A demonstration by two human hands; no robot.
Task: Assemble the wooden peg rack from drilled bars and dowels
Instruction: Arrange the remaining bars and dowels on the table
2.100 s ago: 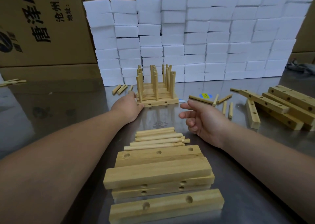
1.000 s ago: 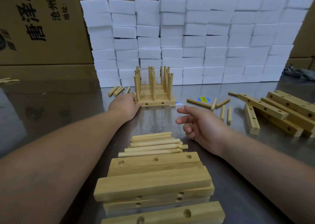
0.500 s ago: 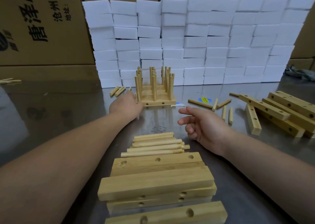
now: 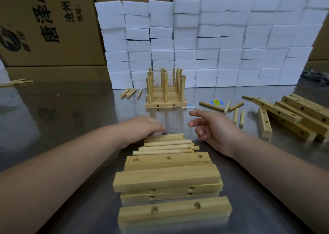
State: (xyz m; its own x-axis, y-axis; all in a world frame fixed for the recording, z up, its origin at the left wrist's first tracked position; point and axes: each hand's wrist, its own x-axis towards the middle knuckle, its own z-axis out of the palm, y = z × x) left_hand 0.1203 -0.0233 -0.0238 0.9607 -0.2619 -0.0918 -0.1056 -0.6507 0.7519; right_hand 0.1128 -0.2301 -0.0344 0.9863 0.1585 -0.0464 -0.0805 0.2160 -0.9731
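Left hand (image 4: 145, 127): palm down at the far left end of the bundle of dowels (image 4: 167, 143); grip released, nothing grasped; fingertips blurred, so contact with the dowels cannot be told.

Right hand (image 4: 216, 129): held just right of the same bundle, apart from it; grip released, thumb and forefinger out, the other fingers loosely curled on nothing.

Bundle: about six long dowels lying crosswise between the hands; the exact number is hard to make out where they overlap.

Stacked bars (image 4: 165, 178): directly nearer than the bundle; five countable, four showing drilled holes, one showing a plain face; any lower ones are hidden.

Peg rack (image 4: 165, 102): assembled, upright on the table (image 4: 71, 127) beyond both hands and in front of the wall of white blocks (image 4: 231, 43); three pegs in the front row, two holes in the front bar; rear pegs overlap and cannot be counted.

Short pegs: four at the rack's left (image 4: 130, 92); six at its right (image 4: 211, 106), beside a blue and yellow sticker (image 4: 216, 102); a few more at the left edge (image 4: 17, 82), cut off.

Right-hand pile of bars (image 4: 276, 110): at least five, cut by the frame edge.

Cardboard boxes (image 4: 44, 29) behind; print partly cut off.
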